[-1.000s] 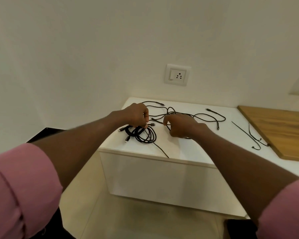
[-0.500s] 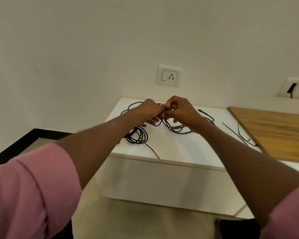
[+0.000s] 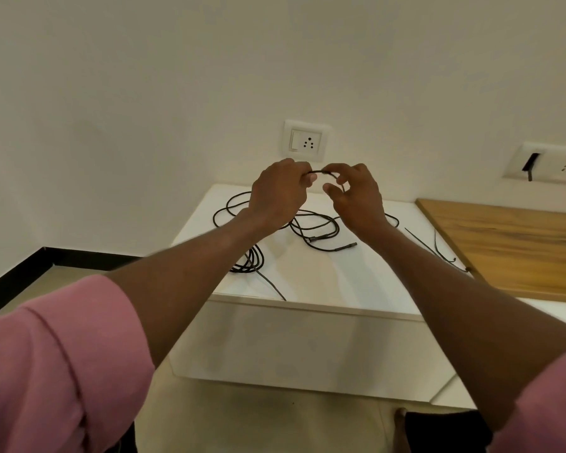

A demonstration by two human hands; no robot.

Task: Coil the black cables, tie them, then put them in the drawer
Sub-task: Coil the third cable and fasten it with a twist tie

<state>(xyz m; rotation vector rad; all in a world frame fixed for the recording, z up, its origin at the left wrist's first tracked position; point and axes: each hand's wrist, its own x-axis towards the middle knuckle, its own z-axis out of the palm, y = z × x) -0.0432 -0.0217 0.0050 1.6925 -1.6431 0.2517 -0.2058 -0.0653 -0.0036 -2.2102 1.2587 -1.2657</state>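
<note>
Left hand (image 3: 280,191): raised above the table, fingers curled closed around a short stretch of black cable (image 3: 321,172), seen from the back.
Right hand (image 3: 356,194): raised at the same height, just beside the left hand; thumb and first fingers pinch the other end of the same stretch, the remaining fingers are loosely spread.
Black cable: it bridges the small gap between the two hands as a short arc; where it goes on behind the hands I cannot tell.
Loose cables (image 3: 311,227): below the hands and a little in front of them, several black loops lie spread on the table, with two plug ends under the right wrist.
Coiled cable (image 3: 252,261): a tight bundle lies on the table under the left forearm, nearer to the person than the hands; one thin straight end runs from it to the front edge.
Thin black ties (image 3: 435,246): to the right of the right forearm, lying on the table close to the wooden board.
Table (image 3: 324,282): white and glossy, below both hands.
Wooden board (image 3: 510,243): far to the right of the right hand, flat on the same surface.
Wall socket (image 3: 306,142): on the wall just above and behind the hands.
Sleeves (image 3: 56,364): pink, pushed up on both arms.
</note>
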